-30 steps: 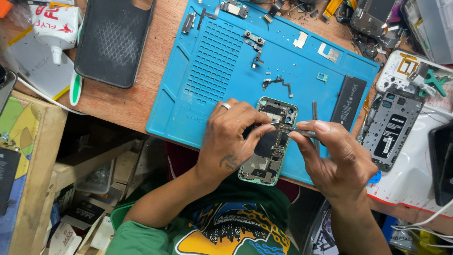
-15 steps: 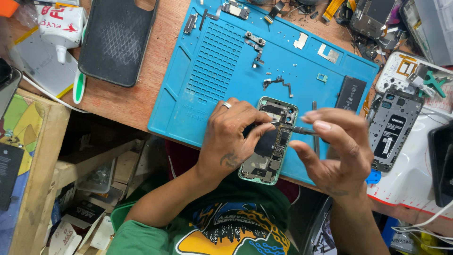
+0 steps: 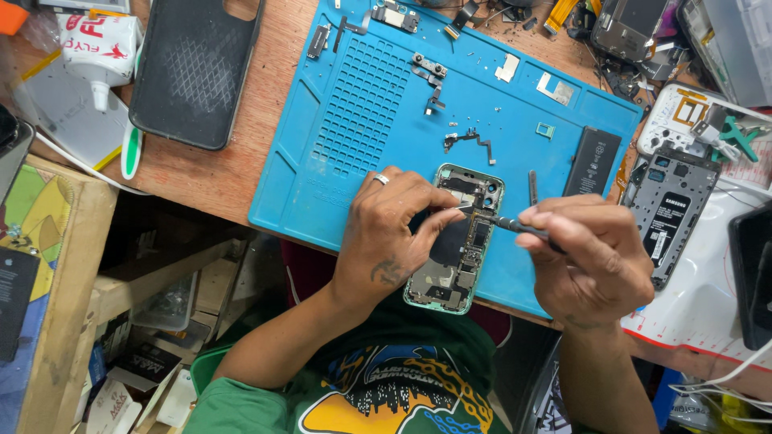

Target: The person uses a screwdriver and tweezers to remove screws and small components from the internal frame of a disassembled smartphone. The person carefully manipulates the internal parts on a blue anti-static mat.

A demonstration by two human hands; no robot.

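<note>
Blue repair mat (image 3: 362, 120) on wooden tabletop (image 3: 217, 173) carries opened phone (image 3: 456, 241). Left hand (image 3: 394, 237) presses down on phone, fingers curled. Right hand (image 3: 595, 257) grips thin screwdriver (image 3: 515, 227), tip apparently touching phone's upper internals. Loose battery (image 3: 593, 161) nearby.

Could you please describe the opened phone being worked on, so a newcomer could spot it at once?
Start at the big blue mat on the wooden bench. At its near edge lies the opened phone, steadied by the left hand while the right hand brings a thin tool to it. Unlike the grey phone off the mat, it has a pale green frame.
</note>
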